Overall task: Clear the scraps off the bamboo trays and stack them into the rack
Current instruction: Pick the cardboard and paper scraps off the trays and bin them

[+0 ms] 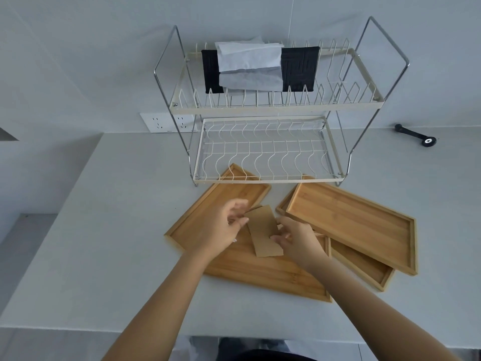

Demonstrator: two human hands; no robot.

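Several bamboo trays lie overlapping on the white counter in front of a two-tier wire rack [263,175]. The left tray [208,199] reaches under the rack's front edge. A near tray [268,272] lies across it, and a right tray [348,220] rests on another tray [364,267]. A brown cardboard scrap [263,233] is over the near tray. My left hand [221,225] pinches the scrap's upper left edge. My right hand [296,238] touches its right side with curled fingers.
The rack's upper tier holds a black mat [299,69] with white paper sheets [250,63] draped over it; the lower tier [263,147] is bare wire. A black tool [413,134] lies at the back right. A wall socket [156,122] sits behind the rack's left leg.
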